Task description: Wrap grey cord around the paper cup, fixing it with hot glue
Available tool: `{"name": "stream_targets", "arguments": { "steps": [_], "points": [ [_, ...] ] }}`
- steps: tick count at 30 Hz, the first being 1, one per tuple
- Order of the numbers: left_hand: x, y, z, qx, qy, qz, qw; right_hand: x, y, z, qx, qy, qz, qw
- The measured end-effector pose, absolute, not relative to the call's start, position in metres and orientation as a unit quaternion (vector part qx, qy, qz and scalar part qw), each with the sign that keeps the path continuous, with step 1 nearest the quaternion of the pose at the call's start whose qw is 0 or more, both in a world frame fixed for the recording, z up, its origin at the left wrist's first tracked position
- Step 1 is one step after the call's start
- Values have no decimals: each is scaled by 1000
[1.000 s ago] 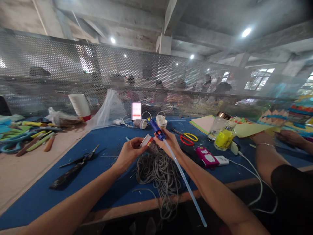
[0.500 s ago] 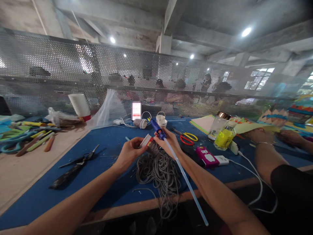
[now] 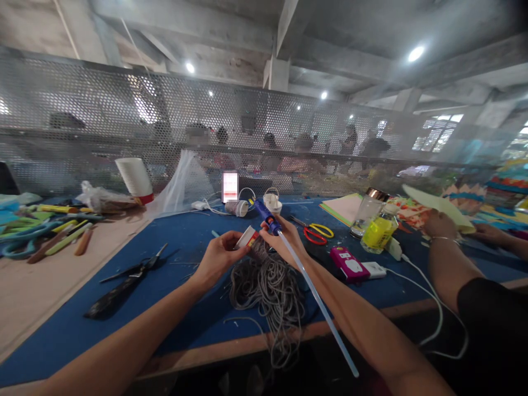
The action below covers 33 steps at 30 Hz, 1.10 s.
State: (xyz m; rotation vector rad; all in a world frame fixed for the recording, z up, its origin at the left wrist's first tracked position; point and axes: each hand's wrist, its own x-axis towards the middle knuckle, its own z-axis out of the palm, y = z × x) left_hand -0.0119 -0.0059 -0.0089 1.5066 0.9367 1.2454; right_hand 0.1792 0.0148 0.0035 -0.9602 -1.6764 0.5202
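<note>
My left hand [image 3: 220, 252] is closed on a small paper cup [image 3: 246, 237], white and red, with grey cord around part of it. My right hand [image 3: 285, 237] grips a blue hot glue gun [image 3: 267, 215], its yellow tip pointing up and away to the left. A long translucent glue stick [image 3: 319, 305] runs out of the gun's rear, over my right forearm. Beneath my hands lies a tangled heap of grey cord [image 3: 268, 294], partly hanging past the table's front edge. Beyond the gun stand a small white cup with a handle [image 3: 272, 202] and a cord-wrapped cup on its side [image 3: 237, 208].
Black-handled scissors [image 3: 132, 272] lie left, near several tools [image 3: 66, 236] and stacked paper cups [image 3: 134, 177]. To the right are red-yellow scissors [image 3: 317, 232], a pink power bank [image 3: 350, 265], a yellow bottle [image 3: 378, 231] and a glass jar [image 3: 367, 212]. Another person's hand [image 3: 439, 225] holds pale paper [image 3: 439, 208].
The other person's pale paper has been lifted and tilted. My glue stick's rear end has swung slightly right; my hands hold nearly the same place on the cup and glue gun.
</note>
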Motion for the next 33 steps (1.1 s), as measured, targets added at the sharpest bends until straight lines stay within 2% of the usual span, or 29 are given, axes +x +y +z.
{"name": "stream_targets", "arguments": {
  "steps": [33],
  "points": [
    [-13,-8,-8,607,382,496,490,179,14,9,-411,-699,246,532]
  ]
}}
